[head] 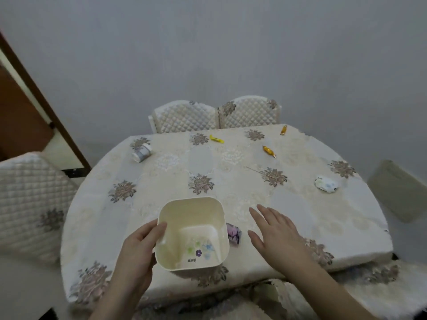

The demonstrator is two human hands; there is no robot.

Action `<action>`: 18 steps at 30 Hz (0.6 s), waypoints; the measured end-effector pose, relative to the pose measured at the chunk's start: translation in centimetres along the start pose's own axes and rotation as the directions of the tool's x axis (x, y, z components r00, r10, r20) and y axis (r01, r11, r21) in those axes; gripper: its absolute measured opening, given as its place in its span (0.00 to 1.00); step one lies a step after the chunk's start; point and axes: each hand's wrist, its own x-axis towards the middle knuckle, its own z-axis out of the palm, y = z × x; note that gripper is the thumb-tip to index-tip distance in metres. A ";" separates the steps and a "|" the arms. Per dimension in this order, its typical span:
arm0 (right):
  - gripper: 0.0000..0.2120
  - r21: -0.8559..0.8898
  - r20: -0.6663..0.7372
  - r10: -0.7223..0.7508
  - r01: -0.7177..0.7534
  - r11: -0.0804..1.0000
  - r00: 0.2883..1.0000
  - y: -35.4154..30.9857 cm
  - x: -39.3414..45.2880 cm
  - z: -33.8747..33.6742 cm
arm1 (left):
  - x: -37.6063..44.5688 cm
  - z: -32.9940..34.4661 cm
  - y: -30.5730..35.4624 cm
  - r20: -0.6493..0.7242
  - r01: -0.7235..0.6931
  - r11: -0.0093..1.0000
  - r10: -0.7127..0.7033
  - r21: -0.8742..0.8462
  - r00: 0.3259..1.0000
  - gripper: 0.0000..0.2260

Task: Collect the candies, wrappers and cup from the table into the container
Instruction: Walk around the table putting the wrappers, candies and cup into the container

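A cream square container with a flower print inside stands near the table's front edge, nothing in it. My left hand grips its left wall. My right hand hovers open to its right, fingers spread. A purple wrapper lies between that hand and the container, touching the container's right side. A paper cup lies on its side at the far left. A yellow candy lies at the far middle; two orange candies lie at the far right. A white crumpled wrapper sits at the right.
The round table wears a floral cream cloth. A thin stick lies on it right of centre. Quilted chairs stand behind and at the left. A wooden door frame is on the left.
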 end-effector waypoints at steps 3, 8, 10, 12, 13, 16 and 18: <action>0.28 0.022 0.033 -0.084 0.083 0.996 0.996 0.8 2.6 1.7 | 0.4 0.8 -0.5 -0.084 0.009 1.000 -0.010 -0.015 0.996 0.09; 0.27 0.062 0.088 -0.180 0.175 0.983 0.980 1.7 6.0 4.7 | 0.8 2.1 -1.4 -0.174 0.012 0.999 -0.020 -0.043 0.985 0.09; 0.27 0.063 0.102 -0.210 0.204 0.977 0.972 2.0 7.1 6.1 | 0.9 2.6 -1.8 -0.200 0.018 0.999 -0.028 -0.049 0.979 0.09; 0.28 0.080 0.125 -0.228 0.219 0.972 0.966 2.1 8.2 7.7 | 1.0 2.9 -2.2 -0.220 0.036 0.998 -0.046 -0.049 0.974 0.09; 0.29 0.091 0.143 -0.239 0.228 0.970 0.960 2.0 8.8 8.6 | 0.9 3.1 -2.5 -0.235 0.045 0.998 -0.057 -0.054 0.970 0.08; 0.30 0.107 0.212 -0.272 0.255 0.961 0.939 1.7 10.6 11.7 | 0.8 3.5 -2.9 -0.263 0.056 0.997 -0.069 -0.058 0.962 0.08; 0.30 0.078 0.264 -0.292 0.281 0.957 0.919 1.4 11.4 13.8 | 0.8 3.6 -3.2 -0.282 0.064 0.996 -0.078 -0.058 0.956 0.07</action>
